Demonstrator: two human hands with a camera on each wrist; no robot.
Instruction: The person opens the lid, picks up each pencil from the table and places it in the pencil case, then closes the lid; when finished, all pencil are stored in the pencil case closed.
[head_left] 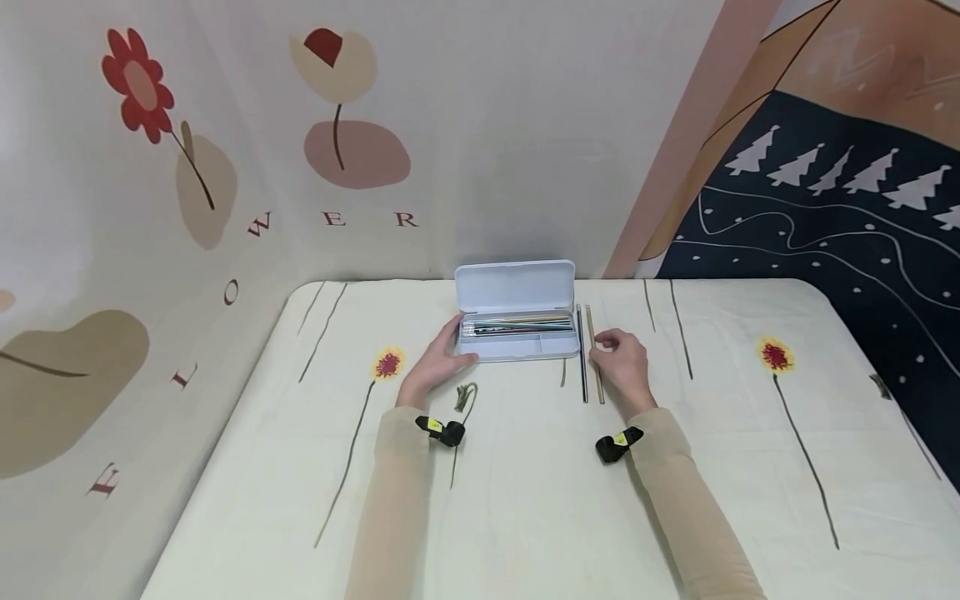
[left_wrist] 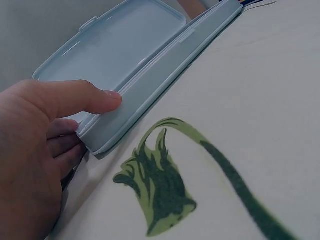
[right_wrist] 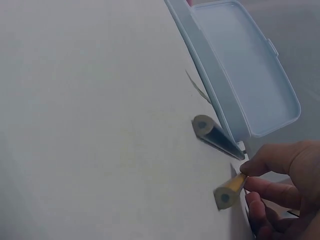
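A light blue pencil case [head_left: 514, 286] stands with its lid up near the back of the table. Several pencils [head_left: 517, 326] lie lengthwise in its tray. My left hand [head_left: 437, 362] grips the case's left end, thumb against the front wall and the other fingers round the side. To the right of the case, a dark blue pencil [right_wrist: 218, 137] and a yellow pencil [right_wrist: 231, 192] lie side by side, their blunt ends toward me. With thumb and fingertips, my right hand [head_left: 624, 363] pinches the yellow one along its upper half.
The table's white cloth [head_left: 540, 500] carries printed flowers and stems, including a green bud [left_wrist: 162, 190] near my left wrist. A patterned curtain [head_left: 525, 167] rises right behind the case. Both wrists wear small black cameras on straps.
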